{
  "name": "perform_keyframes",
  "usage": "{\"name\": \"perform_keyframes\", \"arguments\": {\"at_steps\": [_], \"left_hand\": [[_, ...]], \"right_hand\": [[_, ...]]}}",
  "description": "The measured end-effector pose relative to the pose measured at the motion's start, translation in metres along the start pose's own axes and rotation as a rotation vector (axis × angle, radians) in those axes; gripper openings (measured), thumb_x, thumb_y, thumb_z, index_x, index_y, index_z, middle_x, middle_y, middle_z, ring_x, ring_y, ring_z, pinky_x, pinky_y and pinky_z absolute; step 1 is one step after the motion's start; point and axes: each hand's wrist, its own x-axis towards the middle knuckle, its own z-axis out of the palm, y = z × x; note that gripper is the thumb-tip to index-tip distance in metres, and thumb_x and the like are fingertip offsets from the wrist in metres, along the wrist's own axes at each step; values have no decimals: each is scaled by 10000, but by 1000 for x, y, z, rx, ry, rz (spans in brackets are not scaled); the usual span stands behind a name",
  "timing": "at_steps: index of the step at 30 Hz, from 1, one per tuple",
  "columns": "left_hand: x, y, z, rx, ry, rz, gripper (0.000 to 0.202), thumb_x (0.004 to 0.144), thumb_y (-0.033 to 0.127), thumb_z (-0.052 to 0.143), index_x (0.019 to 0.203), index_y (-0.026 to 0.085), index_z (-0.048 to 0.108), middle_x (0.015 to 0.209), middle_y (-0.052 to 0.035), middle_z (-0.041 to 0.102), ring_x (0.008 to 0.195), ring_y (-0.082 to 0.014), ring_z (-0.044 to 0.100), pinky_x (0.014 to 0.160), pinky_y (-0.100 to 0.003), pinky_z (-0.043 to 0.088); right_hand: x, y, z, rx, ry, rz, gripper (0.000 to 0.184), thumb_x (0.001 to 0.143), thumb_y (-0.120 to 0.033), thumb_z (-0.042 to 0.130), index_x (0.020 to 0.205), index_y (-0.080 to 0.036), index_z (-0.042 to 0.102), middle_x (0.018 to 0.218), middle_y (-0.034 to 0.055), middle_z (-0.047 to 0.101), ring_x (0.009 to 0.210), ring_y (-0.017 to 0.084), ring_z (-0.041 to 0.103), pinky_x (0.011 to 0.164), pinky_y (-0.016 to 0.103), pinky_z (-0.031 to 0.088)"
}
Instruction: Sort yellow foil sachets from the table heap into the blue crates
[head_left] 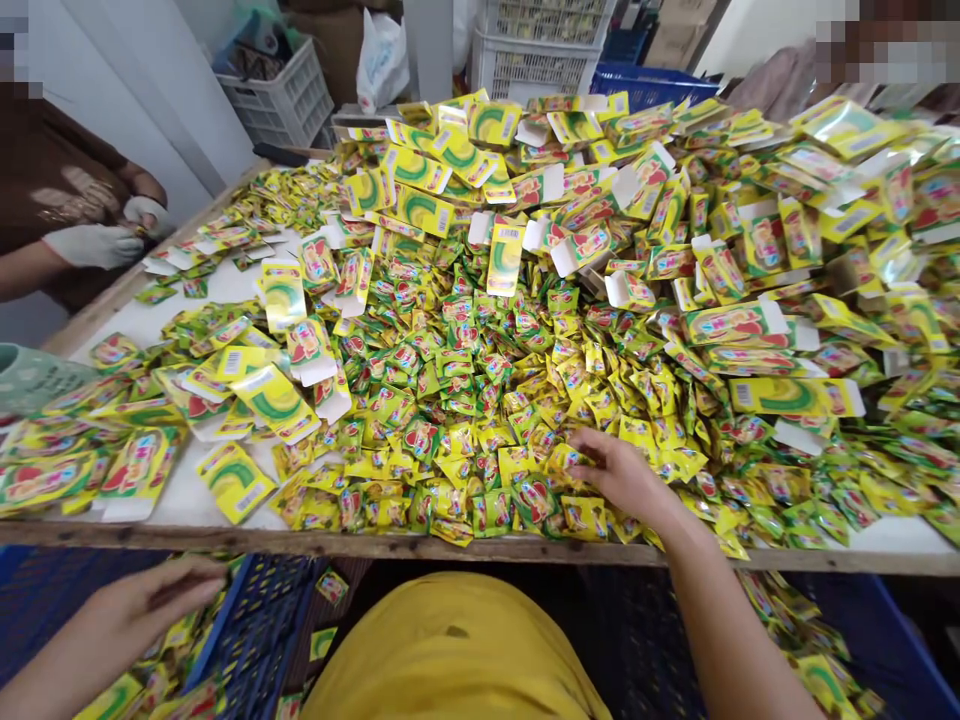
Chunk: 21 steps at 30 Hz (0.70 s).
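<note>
My right hand [619, 478] reaches down into the pile of small sealed packets on the table, its thumb and fingers closed about a yellow packet [564, 459]. Around it lie many loose yellow packets [652, 435] and green packets [454, 365]. Below the table's near edge, at the left, my left hand [154, 605] hangs over a blue crate [217, 630] holding packets and boxes. Its fingers are stretched out and nothing shows in them. Yellow printed cartons [274, 400], some with open white flaps, lie left of the packet pile.
More cartons [795, 395] are heaped at the right and back. Another blue crate [892, 640] stands below right. A light green mug-like container [34, 375] sits at the left edge. A person with gloved hands [97, 245] works at far left. White crates [540, 70] are stacked behind.
</note>
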Motion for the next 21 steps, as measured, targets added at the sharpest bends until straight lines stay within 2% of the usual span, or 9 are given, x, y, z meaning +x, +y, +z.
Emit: {"name": "perform_keyframes", "arguments": {"at_steps": [3,6,8,10,12,15,19,21], "left_hand": [[17,60,-11,61,103,53,525,562,785,554,770,337,734,869,111,759,915,-245,680,864,-338,510],[37,91,-15,109,294,68,539,577,738,543,826,293,718,891,55,757,891,-235,676,811,-303,525],[54,96,-13,134,415,112,501,662,668,510,922,278,684,932,55,737,864,-192,669,792,-270,523],[73,97,-7,173,490,189,450,745,583,481,1038,279,635,988,63,703,844,-146,653,774,-232,517],[91,97,-1,220,490,284,404,805,499,457,1128,293,584,1038,68,668,836,-115,631,767,-210,510],[112,96,8,273,442,419,358,863,392,401,1158,279,570,1054,48,638,874,-114,602,805,-228,494],[123,91,8,383,443,570,363,910,279,337,1186,283,572,1027,27,601,945,-133,566,861,-274,461],[123,90,0,507,481,596,379,902,220,359,1205,310,568,1112,11,570,1063,-182,515,930,-364,424]], "right_hand": [[6,8,1,-221,109,25,321,691,-153,643,1004,-191,581,841,17,599,774,188,581,684,291,438],[8,6,5,-376,145,-1,389,725,-197,664,1098,-199,552,948,57,587,815,213,584,705,320,460],[5,0,10,-494,165,-57,342,752,-229,669,1080,-207,574,998,80,578,884,246,572,746,351,467],[2,-4,18,-581,167,-143,290,776,-207,650,1061,-212,600,1013,89,578,965,272,549,812,377,461],[0,-4,26,-609,174,-215,302,801,-165,608,1100,-211,598,1032,94,581,1009,276,534,867,390,447],[-3,-1,31,-565,229,-186,335,814,-154,579,1148,-179,579,1012,103,588,923,256,564,822,377,466],[-7,-1,8,-475,246,-137,294,801,-193,606,1096,-180,613,767,30,581,682,193,562,652,306,463],[-9,-1,-9,-471,219,-156,302,800,-217,616,1101,-196,622,755,18,584,660,177,555,642,292,452]]}}
